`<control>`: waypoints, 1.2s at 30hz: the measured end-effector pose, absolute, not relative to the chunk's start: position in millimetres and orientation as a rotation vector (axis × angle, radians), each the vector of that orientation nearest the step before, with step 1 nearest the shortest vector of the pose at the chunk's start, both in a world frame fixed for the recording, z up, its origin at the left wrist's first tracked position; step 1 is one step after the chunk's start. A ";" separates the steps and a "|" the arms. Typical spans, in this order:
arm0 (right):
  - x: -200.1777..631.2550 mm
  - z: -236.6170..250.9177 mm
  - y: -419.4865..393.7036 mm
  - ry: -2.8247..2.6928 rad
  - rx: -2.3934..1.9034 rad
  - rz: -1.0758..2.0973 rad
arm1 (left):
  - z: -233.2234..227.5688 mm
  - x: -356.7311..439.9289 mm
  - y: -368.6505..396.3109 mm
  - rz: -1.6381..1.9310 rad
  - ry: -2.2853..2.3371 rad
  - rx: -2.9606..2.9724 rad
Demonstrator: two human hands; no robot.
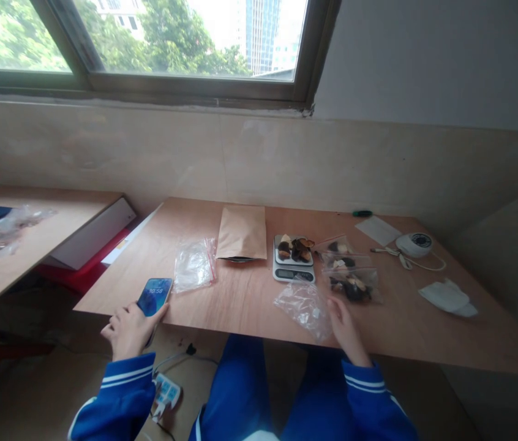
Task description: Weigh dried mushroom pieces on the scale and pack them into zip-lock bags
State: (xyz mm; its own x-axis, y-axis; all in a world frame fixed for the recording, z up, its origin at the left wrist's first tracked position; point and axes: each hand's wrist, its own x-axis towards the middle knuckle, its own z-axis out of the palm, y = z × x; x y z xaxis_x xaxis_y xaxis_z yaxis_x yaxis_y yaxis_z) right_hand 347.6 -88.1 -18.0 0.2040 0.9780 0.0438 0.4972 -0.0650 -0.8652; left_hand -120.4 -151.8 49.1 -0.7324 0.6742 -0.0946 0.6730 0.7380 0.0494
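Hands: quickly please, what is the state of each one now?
Left hand: closed around the phone, at the table edge.
Right hand: fingers on the empty plastic bag; whether it grips cannot be told.

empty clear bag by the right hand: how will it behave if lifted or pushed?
The clear plastic bag is crumpled and looks empty, so it is probably very light and floppy. It overhangs the table edge, so a push may slide it off. The right hand touches it.
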 end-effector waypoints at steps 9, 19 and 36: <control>334.0 -11.2 -83.6 -1.245 -1.644 0.971 | 49.3 -111.0 -140.3 0.107 2.850 0.992; 325.0 -1.2 -88.8 -1.008 -1.648 1.126 | 59.6 -122.3 -98.9 0.299 2.876 0.902; 242.6 63.3 -113.1 -1.333 -1.262 1.359 | 60.4 102.4 -129.4 1.131 1.310 1.170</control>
State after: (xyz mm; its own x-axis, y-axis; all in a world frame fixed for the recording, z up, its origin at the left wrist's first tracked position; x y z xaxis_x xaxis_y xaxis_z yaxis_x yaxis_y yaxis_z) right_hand 242.6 -113.1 63.3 -0.1492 0.9835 -0.1019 0.0834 -0.0901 -0.9924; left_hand 102.4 -129.4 60.4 -0.0263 0.9955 -0.0911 0.0544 0.0924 0.9942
